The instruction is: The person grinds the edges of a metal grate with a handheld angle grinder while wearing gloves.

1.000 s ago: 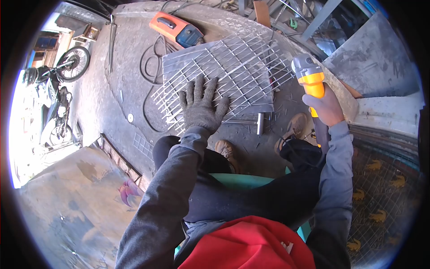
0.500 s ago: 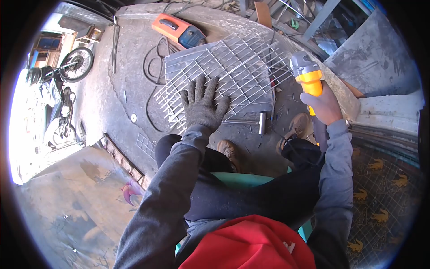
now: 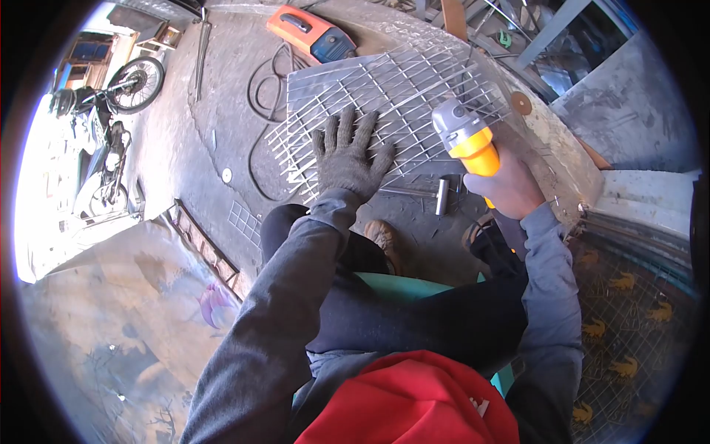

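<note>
My left hand (image 3: pixel 349 161), in a dark knitted glove, lies flat with fingers spread on a welded wire mesh (image 3: pixel 403 103). Under the mesh is a grey metal sheet (image 3: pixel 309 80) on the floor. My right hand (image 3: pixel 512 183) is wrapped round the body of a yellow and grey angle grinder (image 3: pixel 473 146). The grinder's grey head is over the right side of the mesh; its disc cannot be made out. Near the mesh's lower edge lies a hammer (image 3: pixel 442 197) with a metal head.
An orange welding machine (image 3: pixel 307 31) stands beyond the mesh, with a looped cable (image 3: pixel 259 92) to its left. A small mesh piece (image 3: pixel 244 223) and a pale disc (image 3: pixel 227 175) lie on the floor. Motorcycles (image 3: pixel 111 148) are at left. A brown disc (image 3: pixel 521 103) is at right.
My right hand has brought the grinder left, over the right part of the mesh. My left hand stays flat on the mesh. The whole view has shifted slightly.
</note>
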Demonstrator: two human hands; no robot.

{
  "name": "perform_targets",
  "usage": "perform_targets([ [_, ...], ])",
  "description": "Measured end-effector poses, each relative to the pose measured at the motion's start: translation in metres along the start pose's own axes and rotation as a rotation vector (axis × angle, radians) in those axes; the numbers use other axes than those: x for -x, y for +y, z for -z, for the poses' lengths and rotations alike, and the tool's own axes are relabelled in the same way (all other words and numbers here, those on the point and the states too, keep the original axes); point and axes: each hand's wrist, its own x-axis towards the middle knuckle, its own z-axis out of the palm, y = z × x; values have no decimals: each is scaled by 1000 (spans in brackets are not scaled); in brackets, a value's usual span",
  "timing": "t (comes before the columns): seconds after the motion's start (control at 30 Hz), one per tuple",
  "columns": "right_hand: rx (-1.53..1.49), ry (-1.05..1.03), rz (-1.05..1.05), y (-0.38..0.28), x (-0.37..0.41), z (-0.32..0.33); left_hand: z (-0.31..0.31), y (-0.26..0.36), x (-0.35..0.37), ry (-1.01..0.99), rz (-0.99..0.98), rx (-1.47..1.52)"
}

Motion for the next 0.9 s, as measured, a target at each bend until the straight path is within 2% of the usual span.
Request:
perform_targets([
  [0.1, 37, -28, -1, -3, 1, -7, 0, -1, 0, 12, -14, -6],
  [0.2, -14, 35, 41, -1, 2, -1, 0, -3, 0, 2, -18, 2],
  [0.27, 9, 134, -12, 2, 1, 7, 0, -3, 0, -3, -18, 8],
  [0.5, 32, 182, 39, 2, 4, 9, 0, -2, 0, 5, -19, 2],
  [0.6, -45, 119, 46, -4, 4, 4, 0, -3, 0, 10, -26, 2],
  [0.67, -44, -8, 41, -7, 5, -1, 1, -2, 0, 8, -27, 6],
  [0.8, 26, -67, 32, -17, 8, -15, 0, -3, 0, 21, -27, -3],
  [0.9, 12, -29, 14, -18, 7, -18, -2, -4, 0, 29, -33, -1],
])
